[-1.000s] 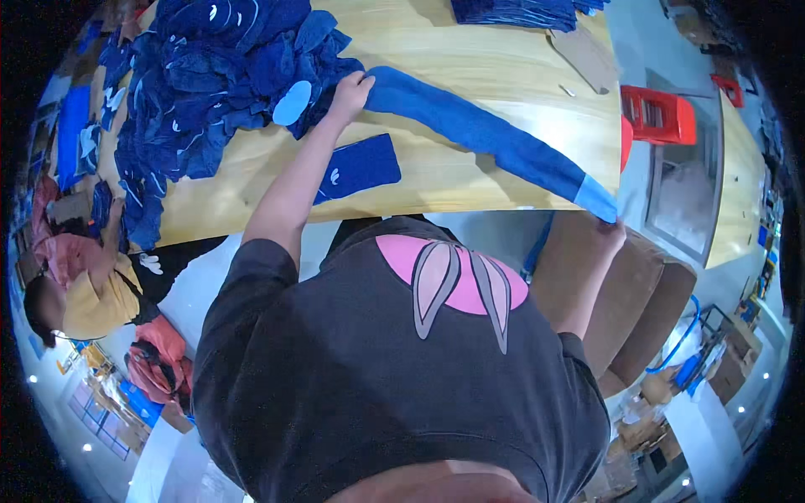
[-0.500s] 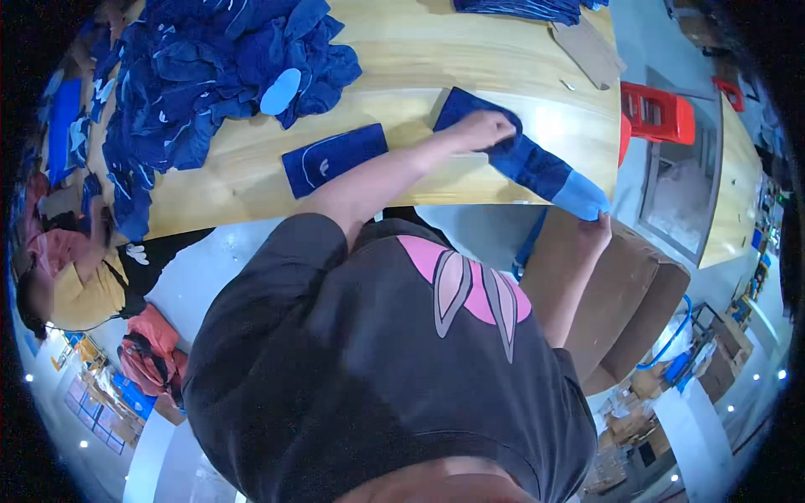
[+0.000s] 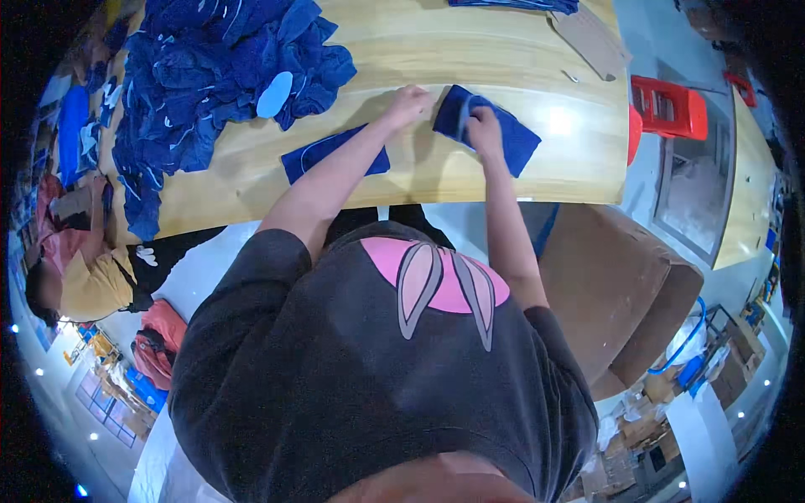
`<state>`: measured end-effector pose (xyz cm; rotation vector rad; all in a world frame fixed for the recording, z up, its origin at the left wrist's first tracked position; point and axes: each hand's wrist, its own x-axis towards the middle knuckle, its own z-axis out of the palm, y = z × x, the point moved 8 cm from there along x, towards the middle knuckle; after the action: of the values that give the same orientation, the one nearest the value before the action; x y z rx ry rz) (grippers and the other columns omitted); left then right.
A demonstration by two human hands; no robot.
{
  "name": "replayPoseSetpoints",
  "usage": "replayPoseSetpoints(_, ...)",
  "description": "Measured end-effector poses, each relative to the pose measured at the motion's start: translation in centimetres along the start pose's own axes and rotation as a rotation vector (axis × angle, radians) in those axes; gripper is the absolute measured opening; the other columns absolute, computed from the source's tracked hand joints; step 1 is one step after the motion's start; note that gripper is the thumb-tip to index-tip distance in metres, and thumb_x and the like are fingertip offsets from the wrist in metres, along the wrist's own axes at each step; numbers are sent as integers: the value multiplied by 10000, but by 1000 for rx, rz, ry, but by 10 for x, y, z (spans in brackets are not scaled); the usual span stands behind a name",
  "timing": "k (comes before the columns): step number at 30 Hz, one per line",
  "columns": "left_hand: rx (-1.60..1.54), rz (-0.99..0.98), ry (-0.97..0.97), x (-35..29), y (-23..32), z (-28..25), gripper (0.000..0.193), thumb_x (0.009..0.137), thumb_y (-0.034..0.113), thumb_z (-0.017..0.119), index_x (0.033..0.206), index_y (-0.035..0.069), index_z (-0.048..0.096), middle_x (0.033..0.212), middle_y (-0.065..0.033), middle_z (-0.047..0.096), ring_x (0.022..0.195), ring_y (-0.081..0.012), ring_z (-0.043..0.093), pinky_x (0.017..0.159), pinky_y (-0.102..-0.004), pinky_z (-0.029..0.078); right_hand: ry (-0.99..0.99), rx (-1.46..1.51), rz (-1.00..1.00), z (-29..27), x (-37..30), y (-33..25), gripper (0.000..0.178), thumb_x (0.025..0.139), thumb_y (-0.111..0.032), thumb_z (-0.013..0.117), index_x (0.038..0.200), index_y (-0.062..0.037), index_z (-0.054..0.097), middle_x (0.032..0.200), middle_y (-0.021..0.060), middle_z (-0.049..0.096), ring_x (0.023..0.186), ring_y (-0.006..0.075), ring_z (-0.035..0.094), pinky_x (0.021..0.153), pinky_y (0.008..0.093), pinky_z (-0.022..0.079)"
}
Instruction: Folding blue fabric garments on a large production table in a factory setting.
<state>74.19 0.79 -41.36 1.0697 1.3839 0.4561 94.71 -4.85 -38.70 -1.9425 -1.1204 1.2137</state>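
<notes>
A dark blue sock (image 3: 513, 137) lies folded into a short bundle on the wooden table, right of the middle. My right hand (image 3: 484, 132) is on top of it, fingers closed at its light blue end, which is partly hidden and blurred. Left of the bundle, my left hand (image 3: 408, 106) hovers above the table, its fingers curled together with nothing visible in them. Under my left forearm lies another folded dark blue piece (image 3: 306, 157) with a thin pale line, partly covered by the arm.
A large heap of dark blue garments (image 3: 210, 84) covers the table's left side. A dark blue stack (image 3: 511, 5) and a cardboard piece (image 3: 591, 44) lie at the far edge. Right stand a red stool (image 3: 671, 109) and a cardboard box (image 3: 604, 285). Another person (image 3: 92, 268) is at left.
The sock's outstretched light blue end has been folded back over the bundle by my right hand, which moved up and left. My left hand has let go and moved left.
</notes>
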Motion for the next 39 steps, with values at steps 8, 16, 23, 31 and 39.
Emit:
replayPoseSetpoints(8,436,193,58,-14,30,21,494,742,417,765,989,-4,687,801,-148,697,699,-291,656,669,-387,521,446,-246,-204,-39,-33,-53,295,726,-138,614,891,103,653,708,217,648,597,333,561,664,376,525)
replayPoseSetpoints(16,356,148,217,-59,10,-17,389,774,277,718,1048,15,634,886,-173,689,751,-345,648,721,-430,511,133,58,149,-56,-31,44,261,800,-119,642,984,65,627,850,170,665,730,234,614,680,298,503)
replayPoseSetpoints(23,122,86,324,-161,1,-154,415,831,183,684,1186,-14,597,940,-143,697,754,-238,647,717,-350,521,-189,443,76,54,-36,-39,234,843,-104,680,1010,35,595,840,109,637,682,149,565,614,234,466)
replayPoseSetpoints(31,-65,-67,560,-227,-206,-247,467,777,133,686,1199,-42,586,1038,-171,669,870,-277,634,825,-355,504,-473,-76,-163,214,-66,-60,347,800,-166,751,985,71,578,868,165,648,730,243,612,700,324,524)
replayPoseSetpoints(39,294,-15,675,-225,-128,-266,413,826,208,648,1167,-18,595,1003,-200,657,859,-285,642,797,-342,506,-438,119,14,297,-54,-207,356,881,-254,679,1068,35,591,901,111,633,815,215,611,667,326,503)
